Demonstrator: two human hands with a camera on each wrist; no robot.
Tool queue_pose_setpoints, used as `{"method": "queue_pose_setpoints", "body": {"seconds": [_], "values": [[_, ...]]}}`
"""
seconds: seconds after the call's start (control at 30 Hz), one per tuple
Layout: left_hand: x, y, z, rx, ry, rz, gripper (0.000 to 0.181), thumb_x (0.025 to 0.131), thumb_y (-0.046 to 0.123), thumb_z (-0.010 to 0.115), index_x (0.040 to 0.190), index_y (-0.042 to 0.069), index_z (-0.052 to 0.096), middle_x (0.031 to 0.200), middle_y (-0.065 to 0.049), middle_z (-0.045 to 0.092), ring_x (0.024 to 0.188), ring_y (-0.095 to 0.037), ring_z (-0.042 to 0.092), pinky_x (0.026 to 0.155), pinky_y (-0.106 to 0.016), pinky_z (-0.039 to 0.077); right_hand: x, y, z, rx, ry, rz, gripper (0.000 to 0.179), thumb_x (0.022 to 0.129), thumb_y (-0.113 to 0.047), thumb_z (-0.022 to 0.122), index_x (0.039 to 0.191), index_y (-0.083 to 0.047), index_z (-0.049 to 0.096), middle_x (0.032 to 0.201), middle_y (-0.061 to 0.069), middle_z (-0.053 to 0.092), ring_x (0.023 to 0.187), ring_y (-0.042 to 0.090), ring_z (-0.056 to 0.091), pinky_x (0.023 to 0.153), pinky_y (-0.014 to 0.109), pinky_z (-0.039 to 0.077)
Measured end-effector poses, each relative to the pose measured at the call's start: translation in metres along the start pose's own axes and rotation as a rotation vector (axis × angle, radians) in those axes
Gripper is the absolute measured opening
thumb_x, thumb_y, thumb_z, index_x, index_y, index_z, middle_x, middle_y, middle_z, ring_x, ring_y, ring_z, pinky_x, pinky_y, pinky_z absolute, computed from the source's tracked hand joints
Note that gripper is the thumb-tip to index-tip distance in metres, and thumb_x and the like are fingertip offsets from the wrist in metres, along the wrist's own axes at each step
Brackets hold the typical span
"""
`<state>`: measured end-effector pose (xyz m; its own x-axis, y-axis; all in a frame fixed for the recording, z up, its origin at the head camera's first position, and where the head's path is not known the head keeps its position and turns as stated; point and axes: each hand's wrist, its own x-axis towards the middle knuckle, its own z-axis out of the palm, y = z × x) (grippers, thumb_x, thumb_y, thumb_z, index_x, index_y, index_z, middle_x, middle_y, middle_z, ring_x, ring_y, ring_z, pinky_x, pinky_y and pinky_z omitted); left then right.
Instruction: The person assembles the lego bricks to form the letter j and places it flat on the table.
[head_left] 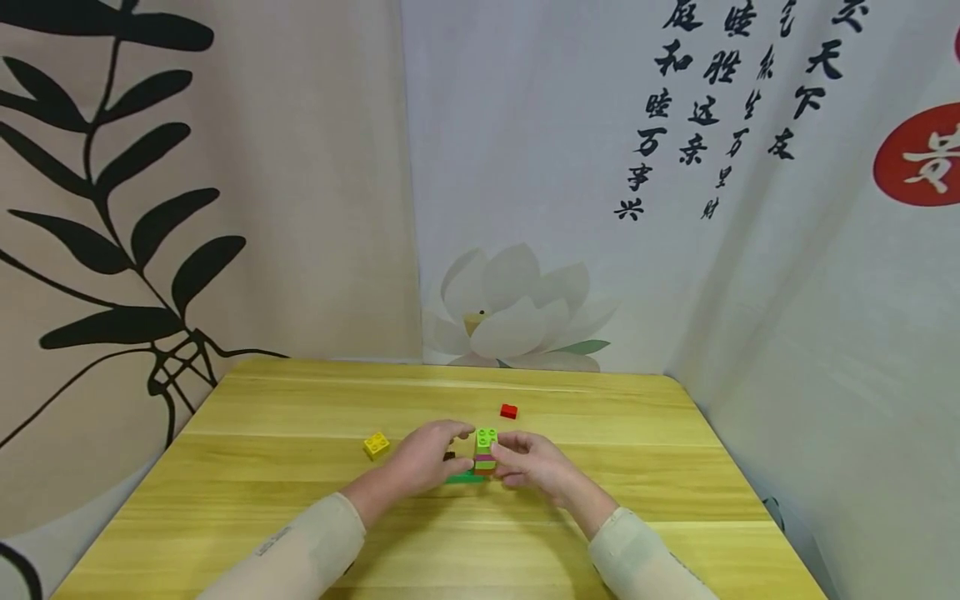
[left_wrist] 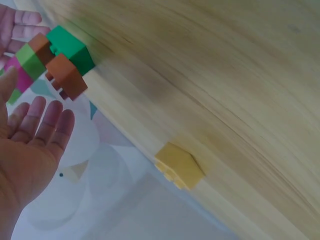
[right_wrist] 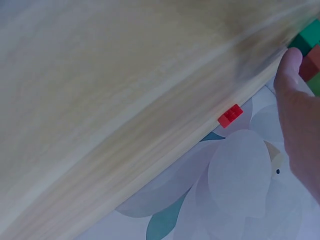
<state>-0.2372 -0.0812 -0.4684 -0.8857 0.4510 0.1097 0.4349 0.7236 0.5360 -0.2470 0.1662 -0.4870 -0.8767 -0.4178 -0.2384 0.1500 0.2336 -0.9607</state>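
A stack of toy building bricks (head_left: 486, 439) stands upright between both hands, with lime green on top, then pink, lime and orange-brown. Its base is a green brick (left_wrist: 70, 46), which also bears a second orange-brown brick (left_wrist: 66, 77) beside the stack. My left hand (head_left: 426, 454) is on the stack's left side, fingers loosely bent and spread, palm hollow. On the other side, my right hand (head_left: 536, 465) has its thumb right at the upper bricks, overlapping their edge in the head view. Its fingers stretch out beside the stack in the left wrist view.
A yellow brick (head_left: 377, 445) lies on the wooden table (head_left: 300, 400) left of the left hand. Behind the stack, slightly right, is a small red brick (head_left: 509, 411). A printed curtain (head_left: 525, 167) hangs beyond the table's far edge.
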Motion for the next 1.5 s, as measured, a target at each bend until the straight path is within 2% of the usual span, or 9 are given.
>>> {"method": "queue_pose_setpoints", "body": {"seconds": [0.2, 0.4, 0.57, 0.77, 0.87, 0.97, 1.2, 1.37, 1.5], "values": [[-0.008, -0.014, -0.009, -0.001, 0.061, -0.064, 0.046, 0.099, 0.028, 0.078, 0.140, 0.009, 0.068, 0.139, -0.011, 0.071, 0.126, -0.033, 0.069, 0.107, -0.052, 0.058, 0.001, 0.004, -0.001, -0.029, 0.012, -0.016, 0.067, 0.099, -0.040, 0.078, 0.150, -0.002, 0.055, 0.140, 0.015, 0.066, 0.117, 0.027, 0.069, 0.101, 0.046, 0.061], [-0.020, -0.045, -0.028, 0.052, 0.118, -0.121, 0.044, 0.105, 0.026, 0.071, 0.144, 0.008, 0.065, 0.149, -0.016, 0.065, 0.142, -0.039, 0.058, 0.117, -0.058, 0.049, 0.000, 0.006, -0.003, -0.060, 0.023, -0.041, 0.064, 0.099, -0.034, 0.079, 0.151, -0.005, 0.056, 0.147, 0.015, 0.063, 0.112, 0.020, 0.069, 0.099, 0.044, 0.062], [-0.029, -0.070, -0.046, 0.092, 0.101, -0.168, 0.045, 0.107, 0.023, 0.067, 0.148, 0.004, 0.061, 0.153, -0.022, 0.060, 0.145, -0.046, 0.053, 0.119, -0.063, 0.046, -0.002, 0.005, -0.004, -0.069, 0.010, -0.047, 0.059, 0.099, -0.034, 0.079, 0.148, -0.008, 0.059, 0.142, 0.014, 0.065, 0.113, 0.025, 0.069, 0.097, 0.044, 0.062], [-0.039, -0.092, -0.052, 0.124, 0.055, -0.177, 0.066, 0.095, 0.021, 0.084, 0.151, 0.001, 0.056, 0.155, -0.025, 0.057, 0.145, -0.048, 0.052, 0.118, -0.064, 0.045, -0.002, 0.006, -0.002, -0.071, -0.001, -0.045, 0.057, 0.098, -0.035, 0.080, 0.145, -0.008, 0.061, 0.139, 0.013, 0.066, 0.113, 0.027, 0.070, 0.095, 0.042, 0.062], [-0.042, -0.099, -0.052, 0.132, 0.023, -0.173, 0.076, 0.087, 0.021, 0.090, 0.152, 0.000, 0.055, 0.154, -0.026, 0.058, 0.143, -0.049, 0.054, 0.117, -0.064, 0.047, -0.003, 0.006, -0.002, -0.073, 0.001, -0.045, 0.057, 0.098, -0.035, 0.080, 0.145, -0.008, 0.061, 0.139, 0.013, 0.066, 0.113, 0.028, 0.070, 0.095, 0.042, 0.063], [-0.044, -0.102, -0.050, 0.130, 0.005, -0.174, 0.077, 0.085, 0.019, 0.092, 0.151, -0.001, 0.056, 0.151, -0.025, 0.060, 0.138, -0.047, 0.059, 0.114, -0.061, 0.050, -0.003, 0.005, -0.002, -0.074, 0.006, -0.046, 0.057, 0.099, -0.035, 0.079, 0.145, -0.007, 0.060, 0.140, 0.013, 0.066, 0.114, 0.029, 0.069, 0.095, 0.043, 0.063], [-0.045, -0.110, -0.045, 0.138, -0.005, -0.164, 0.065, 0.089, 0.013, 0.087, 0.146, 0.000, 0.061, 0.139, -0.022, 0.069, 0.119, -0.035, 0.071, 0.101, -0.052, 0.060, -0.004, 0.006, -0.001, -0.073, 0.012, -0.038, 0.062, 0.099, -0.035, 0.079, 0.148, -0.004, 0.057, 0.141, 0.015, 0.064, 0.116, 0.030, 0.069, 0.097, 0.043, 0.062], [-0.045, -0.114, -0.044, 0.158, 0.016, -0.139, 0.055, 0.089, 0.004, 0.085, 0.141, 0.002, 0.067, 0.121, -0.014, 0.076, 0.107, -0.028, 0.073, 0.091, -0.046, 0.063, -0.005, 0.006, 0.001, -0.072, 0.014, -0.031, 0.064, 0.100, -0.033, 0.078, 0.149, 0.000, 0.055, 0.143, 0.017, 0.063, 0.116, 0.028, 0.070, 0.097, 0.043, 0.062], [-0.045, -0.114, -0.044, 0.173, 0.014, -0.130, 0.052, 0.088, 0.004, 0.085, 0.138, 0.004, 0.070, 0.109, -0.009, 0.076, 0.099, -0.022, 0.071, 0.087, -0.042, 0.063, -0.006, 0.006, 0.002, -0.078, 0.021, -0.022, 0.064, 0.099, -0.033, 0.079, 0.149, -0.001, 0.055, 0.141, 0.016, 0.063, 0.114, 0.024, 0.069, 0.098, 0.042, 0.062]]}}
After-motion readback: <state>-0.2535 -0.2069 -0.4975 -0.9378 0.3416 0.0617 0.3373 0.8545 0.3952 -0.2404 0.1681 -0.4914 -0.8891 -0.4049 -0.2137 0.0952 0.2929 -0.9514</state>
